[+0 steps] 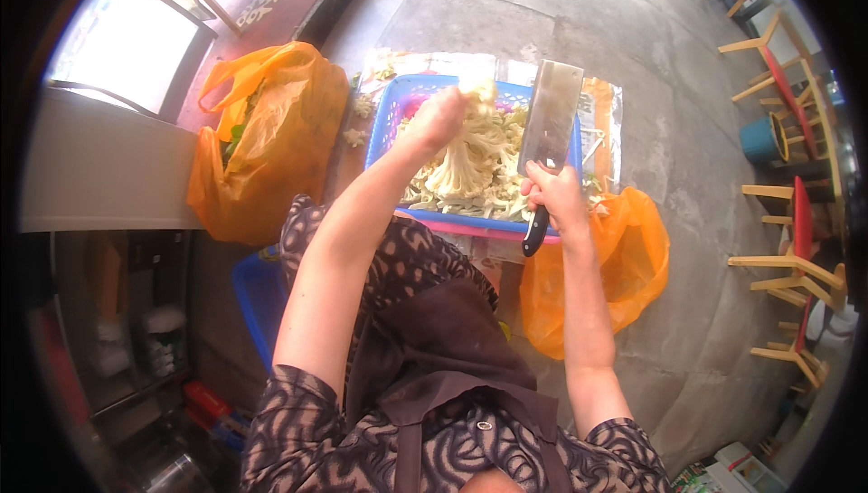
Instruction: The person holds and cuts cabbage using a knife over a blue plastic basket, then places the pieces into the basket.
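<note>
My left hand [441, 116] is closed around a pale cauliflower floret [480, 89], blurred and overexposed, above the far part of a blue plastic basket [388, 103]. In my right hand [556, 191] is a cleaver [553, 113] with a broad steel blade and a black handle. The blade points away from me over the basket's right side. A large cauliflower piece [461, 171] with a branching stem lies on many cut florets and stems in the basket. Something pink shows beneath the basket's near rim.
A full orange plastic bag [285, 133] stands left of the basket; another orange bag [630, 255] gapes open at the right. Cauliflower scraps [356, 137] lie beside the basket. Upturned wooden chairs [800, 221] and a blue bucket [761, 139] line the right side. A blue crate [254, 303] sits lower left.
</note>
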The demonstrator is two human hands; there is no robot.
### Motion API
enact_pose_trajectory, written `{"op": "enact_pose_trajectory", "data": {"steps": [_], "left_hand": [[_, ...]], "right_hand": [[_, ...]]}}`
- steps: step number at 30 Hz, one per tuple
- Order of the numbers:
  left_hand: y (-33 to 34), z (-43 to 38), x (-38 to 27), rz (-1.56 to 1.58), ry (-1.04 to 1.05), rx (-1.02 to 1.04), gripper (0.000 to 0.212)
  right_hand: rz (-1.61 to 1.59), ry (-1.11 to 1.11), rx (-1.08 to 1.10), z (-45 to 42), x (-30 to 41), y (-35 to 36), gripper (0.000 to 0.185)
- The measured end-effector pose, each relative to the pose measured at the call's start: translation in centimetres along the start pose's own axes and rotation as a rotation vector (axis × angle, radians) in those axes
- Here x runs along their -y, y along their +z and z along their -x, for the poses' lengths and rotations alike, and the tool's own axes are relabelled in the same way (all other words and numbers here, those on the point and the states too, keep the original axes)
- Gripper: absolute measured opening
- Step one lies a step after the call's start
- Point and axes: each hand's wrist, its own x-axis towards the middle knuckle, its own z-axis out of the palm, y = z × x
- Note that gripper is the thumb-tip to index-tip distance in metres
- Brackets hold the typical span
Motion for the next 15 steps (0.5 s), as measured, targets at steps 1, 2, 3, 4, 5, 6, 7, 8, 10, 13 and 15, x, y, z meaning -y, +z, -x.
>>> {"op": "enact_pose_trajectory", "data": {"steps": [1, 2, 3, 4, 5, 6, 7, 8, 10, 13, 15], "left_hand": [[-0.1, 0.1, 0.0, 0.114, -0.117, -0.066, 0.022], [-0.2, 0.4, 0.1, 0.340, -0.240, -0.089, 0.022], [-0.5, 0.6, 0.6, 0.563, -0.363, -0.117, 0.023], [-0.9, 0.8, 1.1, 0.787, -0.485, -0.145, 0.024], [-1.0, 1.0, 1.9, 0.880, -0.444, -0.178, 0.025], [-1.4, 1.2, 2.3, 0.973, -0.398, -0.209, 0.027], [-1.6, 1.3, 2.6, 1.066, -0.351, -0.240, 0.029], [-1.7, 1.5, 2.8, 1.194, -0.255, -0.209, 0.028], [-3.0, 2.3, -0.2, 1.088, -0.121, -0.156, 0.027], [-4.3, 4.7, -4.9, 0.824, -0.071, -0.070, 0.032], [-4.7, 7.0, -7.7, 0.624, 0.023, -0.037, 0.029]], "right_hand": [[-0.006, 0.014, 0.030, 0.1, -0.2, 0.1, 0.027], [-0.013, 0.029, 0.059, 0.2, -0.5, 0.2, 0.026], [-0.020, 0.040, 0.095, 0.3, -0.5, 0.6, 0.025], [-0.010, 0.008, 0.067, 0.8, -0.3, 1.3, 0.031], [-0.017, 0.003, 0.064, 1.0, -0.4, 1.5, 0.031], [-0.024, -0.004, 0.058, 1.1, -0.5, 1.6, 0.031], [-0.031, -0.010, 0.052, 1.1, -0.4, 1.7, 0.031], [-0.071, -0.021, 0.014, 1.1, -0.3, 1.9, 0.031], [-0.157, -0.046, -0.079, 1.1, 0.0, 1.9, 0.032], [-0.196, -0.161, -0.126, 0.9, 0.7, 1.3, 0.038], [-0.122, -0.244, -0.145, 1.0, 0.8, 0.9, 0.038]]}}
